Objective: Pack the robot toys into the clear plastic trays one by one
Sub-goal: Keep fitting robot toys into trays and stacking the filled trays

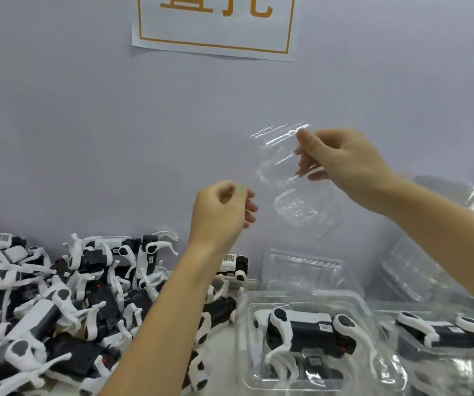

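Note:
My right hand (341,164) pinches the top edge of an empty clear plastic tray (295,190) and holds it up in the air before the grey wall. Just left of the tray's lower edge, my left hand (221,210) hovers with curled fingers, and I see nothing in it. A heap of black-and-white robot toys (58,304) covers the table at the lower left. At the lower middle lies a clear tray (310,338) with a robot toy (304,330) inside. Another packed tray (444,335) lies to its right.
Several empty clear trays (304,272) lean against the wall behind the packed ones, and more (430,267) pile up at the right. A white paper sign (216,24) with an orange border hangs on the wall above.

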Demonstrator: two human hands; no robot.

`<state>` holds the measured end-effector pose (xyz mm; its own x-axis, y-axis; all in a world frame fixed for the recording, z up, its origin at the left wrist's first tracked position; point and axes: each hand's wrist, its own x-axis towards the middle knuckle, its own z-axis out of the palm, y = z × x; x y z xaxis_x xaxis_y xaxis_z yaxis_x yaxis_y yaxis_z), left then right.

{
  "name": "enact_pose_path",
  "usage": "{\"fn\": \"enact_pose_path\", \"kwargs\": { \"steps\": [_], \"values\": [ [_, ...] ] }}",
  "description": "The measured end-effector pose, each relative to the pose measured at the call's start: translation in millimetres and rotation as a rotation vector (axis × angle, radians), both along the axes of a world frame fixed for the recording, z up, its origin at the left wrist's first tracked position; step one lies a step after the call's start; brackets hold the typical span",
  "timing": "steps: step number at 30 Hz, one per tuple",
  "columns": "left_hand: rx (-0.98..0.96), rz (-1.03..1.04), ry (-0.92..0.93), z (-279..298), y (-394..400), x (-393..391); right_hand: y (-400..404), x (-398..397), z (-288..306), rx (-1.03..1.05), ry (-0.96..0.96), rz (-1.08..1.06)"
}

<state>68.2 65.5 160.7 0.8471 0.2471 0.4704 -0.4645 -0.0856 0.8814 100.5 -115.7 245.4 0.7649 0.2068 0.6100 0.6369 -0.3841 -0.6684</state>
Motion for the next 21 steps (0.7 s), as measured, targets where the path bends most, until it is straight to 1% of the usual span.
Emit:
{"fn": "enact_pose_path", "kwargs": {
  "steps": [1, 2, 3, 5, 7, 9, 13, 18, 21],
  "values": [
    [-0.054, -0.065, -0.056, 12, 0, -8, 7, -3, -4, 0.026, -0.026, -0.011],
    [-0.068, -0.12, -0.09, 22, -1, -16, 15, -7, -7, 0.053, -0.048, -0.017],
    [-0.04, -0.129, -0.114, 28, -1, -23, 24, -12, -10, 0.08, -0.065, -0.017],
    [0.077, -0.012, -0.175, 31, 3, -37, 42, -23, -17, 0.136, -0.071, 0.004],
    [0.123, 0.089, -0.244, 29, 11, -50, 59, -36, -25, 0.19, -0.07, 0.045],
    [0.085, 0.11, -0.23, 22, 23, -62, 74, -49, -34, 0.227, -0.07, 0.069],
    [-0.007, 0.032, -0.144, 10, 48, -89, 95, -72, -49, 0.251, -0.041, 0.118],
    [0.006, -0.034, -0.119, 8, 72, -122, 111, -99, -51, 0.264, -0.034, 0.185],
    [-0.01, -0.009, -0.138, 9, 78, -138, 117, -115, -54, 0.306, -0.028, 0.223]
  ]
}}
